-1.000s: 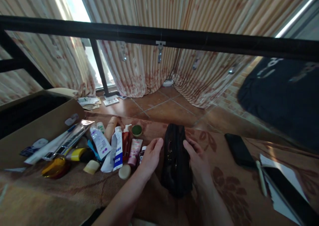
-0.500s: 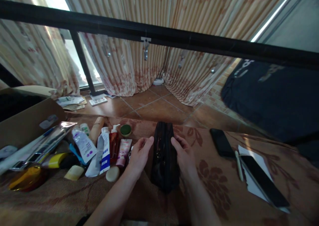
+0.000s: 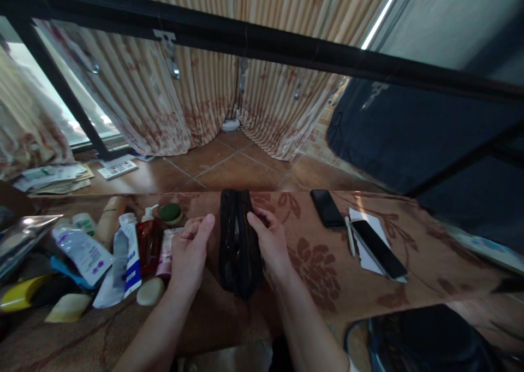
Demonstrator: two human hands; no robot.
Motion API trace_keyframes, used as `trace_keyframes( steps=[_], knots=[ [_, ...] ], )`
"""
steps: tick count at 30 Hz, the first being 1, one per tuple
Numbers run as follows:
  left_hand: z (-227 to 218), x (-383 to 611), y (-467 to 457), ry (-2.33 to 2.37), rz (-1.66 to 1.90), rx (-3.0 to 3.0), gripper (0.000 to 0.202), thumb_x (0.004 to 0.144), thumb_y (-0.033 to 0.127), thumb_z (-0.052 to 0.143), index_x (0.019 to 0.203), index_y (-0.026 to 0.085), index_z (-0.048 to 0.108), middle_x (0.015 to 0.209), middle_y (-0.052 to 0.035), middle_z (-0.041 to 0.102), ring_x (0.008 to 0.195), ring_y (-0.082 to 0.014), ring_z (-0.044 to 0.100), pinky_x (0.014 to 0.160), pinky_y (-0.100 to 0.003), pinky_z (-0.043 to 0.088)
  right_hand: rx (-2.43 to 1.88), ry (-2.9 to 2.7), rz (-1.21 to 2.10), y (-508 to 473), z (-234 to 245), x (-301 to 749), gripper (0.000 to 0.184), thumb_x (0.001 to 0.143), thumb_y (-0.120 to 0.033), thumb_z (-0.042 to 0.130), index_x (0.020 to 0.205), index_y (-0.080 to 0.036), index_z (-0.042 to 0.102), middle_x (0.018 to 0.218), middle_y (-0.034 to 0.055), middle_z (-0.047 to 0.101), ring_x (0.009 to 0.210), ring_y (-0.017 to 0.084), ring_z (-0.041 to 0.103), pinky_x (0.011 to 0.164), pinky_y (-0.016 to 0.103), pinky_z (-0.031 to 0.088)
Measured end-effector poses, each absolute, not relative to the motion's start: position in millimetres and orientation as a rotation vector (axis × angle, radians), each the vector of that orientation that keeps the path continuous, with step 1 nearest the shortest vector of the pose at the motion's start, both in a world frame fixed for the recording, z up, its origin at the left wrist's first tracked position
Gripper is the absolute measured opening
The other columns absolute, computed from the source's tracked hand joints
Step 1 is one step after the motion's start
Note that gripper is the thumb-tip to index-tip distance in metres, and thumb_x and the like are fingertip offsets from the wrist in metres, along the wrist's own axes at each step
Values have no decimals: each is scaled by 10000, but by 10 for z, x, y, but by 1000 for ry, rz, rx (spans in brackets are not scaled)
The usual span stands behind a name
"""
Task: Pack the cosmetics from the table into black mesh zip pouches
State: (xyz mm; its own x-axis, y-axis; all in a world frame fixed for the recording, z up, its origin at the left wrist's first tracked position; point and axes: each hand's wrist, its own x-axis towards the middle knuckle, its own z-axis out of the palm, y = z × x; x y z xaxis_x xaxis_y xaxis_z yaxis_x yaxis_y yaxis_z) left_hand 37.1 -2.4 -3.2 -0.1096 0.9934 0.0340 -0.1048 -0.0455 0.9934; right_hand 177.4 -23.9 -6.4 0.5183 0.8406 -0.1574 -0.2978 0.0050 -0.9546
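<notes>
A black zip pouch (image 3: 241, 252) with glossy panels lies lengthwise in front of me on the brown cloth, its top parted in a narrow slit. My right hand (image 3: 272, 243) grips its right side, thumb on the upper edge and the other fingers partly hidden. On the pouch's left, a small gap away, my left hand (image 3: 189, 254) is loosely closed with the thumb raised; nothing shows in it. Close beyond that hand are a pink tube (image 3: 166, 249), a red pump bottle (image 3: 148, 238), a round green-topped item (image 3: 170, 213) and a pale oval soap-like piece (image 3: 150, 291).
Further left lie a white-and-blue tube (image 3: 131, 257), a purple-marked tube (image 3: 84, 254), a yellow-and-black item (image 3: 24, 294) and a pale block (image 3: 69, 307). Rightward are a black phone (image 3: 327, 208), a pen (image 3: 350, 235) and a second phone (image 3: 379, 249) on paper. A dark rail (image 3: 245, 30) crosses above.
The view has turned right, so everything appears further left. My left hand has come away from the pouch's side, and the slit along the pouch's top shows wider.
</notes>
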Motion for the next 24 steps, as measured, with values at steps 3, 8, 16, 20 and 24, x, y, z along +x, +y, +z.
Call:
trace_keyframes(
  steps=[3,8,16,20,24],
  knots=[
    [-38,378,-30,1216,1376,1150,360,704,488,686,537,190,573,784,-18,613,809,-175,560,794,-289,446,-1277,-567,967,-253,-54,1775,430,653,-420,752,1001,-183,664,978,53,699,871,178,642,825,327,506],
    [-43,403,-58,1219,1392,1261,361,716,445,695,506,185,559,850,-22,593,851,-171,561,807,-281,444,-1280,-579,953,-267,-67,1767,441,651,-415,755,1015,-184,662,986,56,698,885,180,644,843,337,506],
    [-12,407,-90,1249,1385,1461,395,734,394,690,460,186,496,813,-11,560,823,-154,552,783,-248,426,-1270,-582,959,-264,-89,1761,451,653,-406,759,1032,-183,658,1019,61,698,923,186,644,875,339,498],
    [-35,407,-87,1251,1346,1567,417,747,386,684,465,180,456,794,-2,540,773,-135,535,738,-245,406,-1276,-571,972,-260,-81,1758,456,647,-405,758,1029,-177,657,1021,66,697,914,186,644,864,335,500],
    [-57,404,-67,1264,1339,1589,428,743,378,686,459,175,437,777,2,526,761,-132,530,724,-252,400,-1288,-560,971,-257,-79,1753,462,628,-404,767,1017,-179,660,1001,60,703,873,178,650,836,326,511]
  ],
)
